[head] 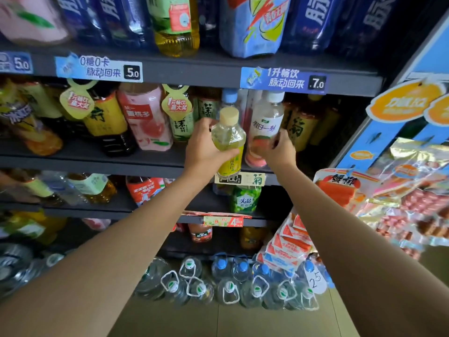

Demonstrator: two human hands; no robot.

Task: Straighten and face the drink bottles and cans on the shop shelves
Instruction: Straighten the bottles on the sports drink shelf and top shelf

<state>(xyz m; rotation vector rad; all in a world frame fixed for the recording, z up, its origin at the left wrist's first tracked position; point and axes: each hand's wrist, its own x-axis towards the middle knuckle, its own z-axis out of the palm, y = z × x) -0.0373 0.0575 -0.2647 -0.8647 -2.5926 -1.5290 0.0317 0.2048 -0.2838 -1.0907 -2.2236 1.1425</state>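
Note:
My left hand (202, 144) grips a yellow-green tea bottle (228, 139) with a beige cap, held just in front of the second shelf (97, 161). My right hand (279, 152) is closed around the lower part of a clear bottle with a white cap and a peach picture (266, 122), which stands on that shelf. To the right of it stand dark tea bottles with yellow labels (301, 127). To the left, a pink peach drink (148, 120) and several tea bottles lean at angles.
Large blue and green bottles (252, 25) fill the top shelf. Lower shelves (116, 210) hold more drinks. Big water jugs (228, 280) sit on the floor. A blue rack with hanging snack packets (401, 195) juts out at the right.

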